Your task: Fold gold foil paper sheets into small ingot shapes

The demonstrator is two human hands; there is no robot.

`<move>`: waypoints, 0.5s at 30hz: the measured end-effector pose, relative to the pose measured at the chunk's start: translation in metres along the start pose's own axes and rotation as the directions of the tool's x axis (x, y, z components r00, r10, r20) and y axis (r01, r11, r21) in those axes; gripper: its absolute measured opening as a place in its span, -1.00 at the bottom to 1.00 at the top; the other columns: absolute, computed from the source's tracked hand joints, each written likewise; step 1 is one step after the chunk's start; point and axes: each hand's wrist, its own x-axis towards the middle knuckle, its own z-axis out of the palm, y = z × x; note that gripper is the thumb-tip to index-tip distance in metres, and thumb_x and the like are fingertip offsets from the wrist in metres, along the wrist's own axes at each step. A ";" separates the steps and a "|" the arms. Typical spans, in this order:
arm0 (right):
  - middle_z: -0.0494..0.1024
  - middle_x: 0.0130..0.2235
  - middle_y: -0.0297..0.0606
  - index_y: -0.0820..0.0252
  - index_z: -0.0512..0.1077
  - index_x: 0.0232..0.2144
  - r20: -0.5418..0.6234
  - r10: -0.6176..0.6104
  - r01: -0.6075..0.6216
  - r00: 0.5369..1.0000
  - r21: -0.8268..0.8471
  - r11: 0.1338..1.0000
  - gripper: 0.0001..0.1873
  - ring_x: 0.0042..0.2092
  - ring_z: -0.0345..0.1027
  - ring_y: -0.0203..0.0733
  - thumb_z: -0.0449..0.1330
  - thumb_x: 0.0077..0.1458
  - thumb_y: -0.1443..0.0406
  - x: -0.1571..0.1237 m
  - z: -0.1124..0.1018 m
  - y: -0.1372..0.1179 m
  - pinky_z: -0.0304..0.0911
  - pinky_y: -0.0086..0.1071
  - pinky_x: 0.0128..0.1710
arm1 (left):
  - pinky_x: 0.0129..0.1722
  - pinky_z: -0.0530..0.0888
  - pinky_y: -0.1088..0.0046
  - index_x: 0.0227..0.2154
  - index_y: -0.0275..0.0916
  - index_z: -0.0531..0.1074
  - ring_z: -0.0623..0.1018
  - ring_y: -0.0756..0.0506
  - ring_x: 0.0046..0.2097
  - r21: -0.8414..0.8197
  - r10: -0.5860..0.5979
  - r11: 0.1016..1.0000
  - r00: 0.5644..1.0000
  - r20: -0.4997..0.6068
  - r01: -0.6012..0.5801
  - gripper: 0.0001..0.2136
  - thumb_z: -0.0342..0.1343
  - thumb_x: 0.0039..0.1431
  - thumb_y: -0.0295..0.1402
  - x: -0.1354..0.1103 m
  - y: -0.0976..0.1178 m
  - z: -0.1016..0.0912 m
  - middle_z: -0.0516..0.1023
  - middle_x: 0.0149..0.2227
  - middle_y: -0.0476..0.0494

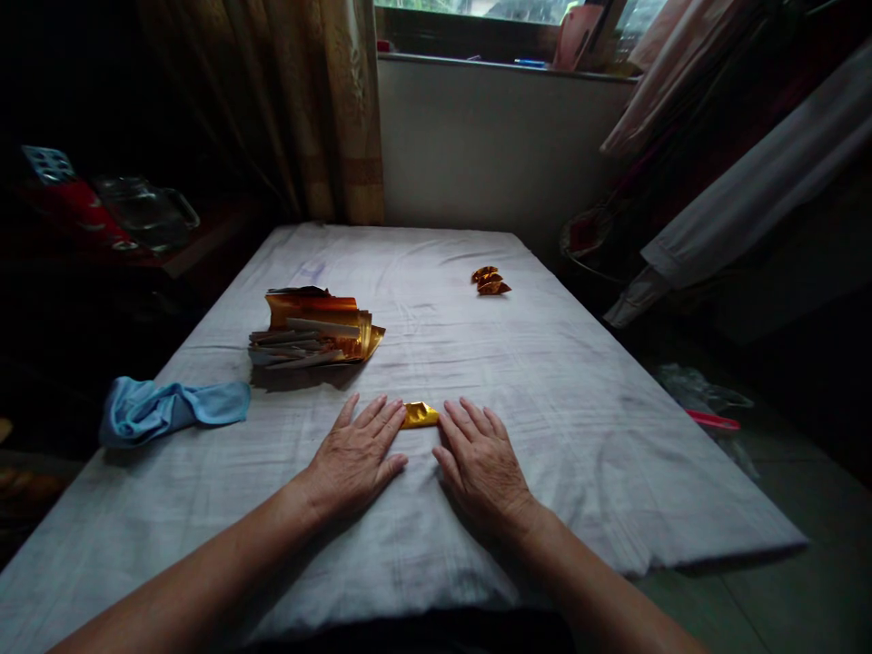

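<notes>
Between my two hands a small folded piece of gold foil paper (pixel 421 416) lies on the white cloth. My left hand (pixel 358 454) rests flat with its fingers spread, its fingertips at the paper's left end. On the other side my right hand (pixel 482 463) lies palm down, fingers apart, fingertips at the right end. A loose stack of gold foil paper sheets (pixel 313 329) sits beyond my left hand. Farther off to the right are several small folded gold shapes (pixel 490 281).
A light blue cloth (pixel 173 411) lies at the left edge of the cloth-covered table (pixel 579 436). On a dark surface at left stands a glass pitcher (pixel 146 213). Curtains (pixel 341 118) hang behind, and clothes (pixel 756 182) hang at right above a plastic bag (pixel 701 389).
</notes>
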 end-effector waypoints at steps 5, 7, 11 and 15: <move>0.20 0.34 -0.07 0.25 0.19 0.30 0.121 -0.046 0.042 0.992 0.033 0.999 -0.41 0.38 -0.03 0.06 0.00 0.33 0.11 0.027 0.007 -0.013 -0.13 0.08 0.32 | 0.32 0.00 -0.03 0.28 -0.22 0.24 0.25 -0.27 0.33 0.009 -0.010 1.000 0.999 -0.037 0.011 -0.48 -0.18 0.40 -0.07 0.002 0.003 0.003 0.34 0.28 -0.22; 0.17 0.35 -0.09 0.24 0.20 0.30 0.171 -0.047 0.042 0.984 0.034 0.999 -0.41 0.39 -0.06 0.06 -0.01 0.33 0.10 0.030 0.008 -0.012 -0.15 0.09 0.33 | 0.32 0.00 -0.05 0.27 -0.21 0.26 0.25 -0.28 0.33 0.019 -0.017 1.000 0.999 -0.052 0.018 -0.50 -0.18 0.40 -0.08 0.001 0.003 0.004 0.34 0.28 -0.21; 0.19 0.34 -0.09 0.22 0.23 0.29 0.155 0.049 -0.045 0.987 -0.026 0.999 -0.43 0.38 -0.05 0.11 -0.01 0.33 0.10 0.020 0.004 0.000 -0.13 0.13 0.30 | 0.28 0.08 -0.07 0.19 -0.16 0.36 0.32 -0.30 0.28 0.051 -0.017 0.998 0.993 -0.114 0.023 -0.59 -0.08 0.38 -0.17 0.002 0.001 0.001 0.42 0.23 -0.19; 0.24 0.33 -0.12 0.20 0.27 0.26 0.126 0.064 -0.061 0.990 -0.026 0.998 -0.46 0.35 0.01 0.14 0.02 0.31 0.13 0.011 -0.001 0.013 -0.08 0.12 0.28 | 0.18 0.25 0.01 0.01 -0.18 0.48 0.47 -0.28 0.11 0.071 -0.003 0.997 0.985 -0.175 0.016 -0.73 0.06 0.32 -0.29 0.010 -0.003 -0.010 0.56 0.04 -0.21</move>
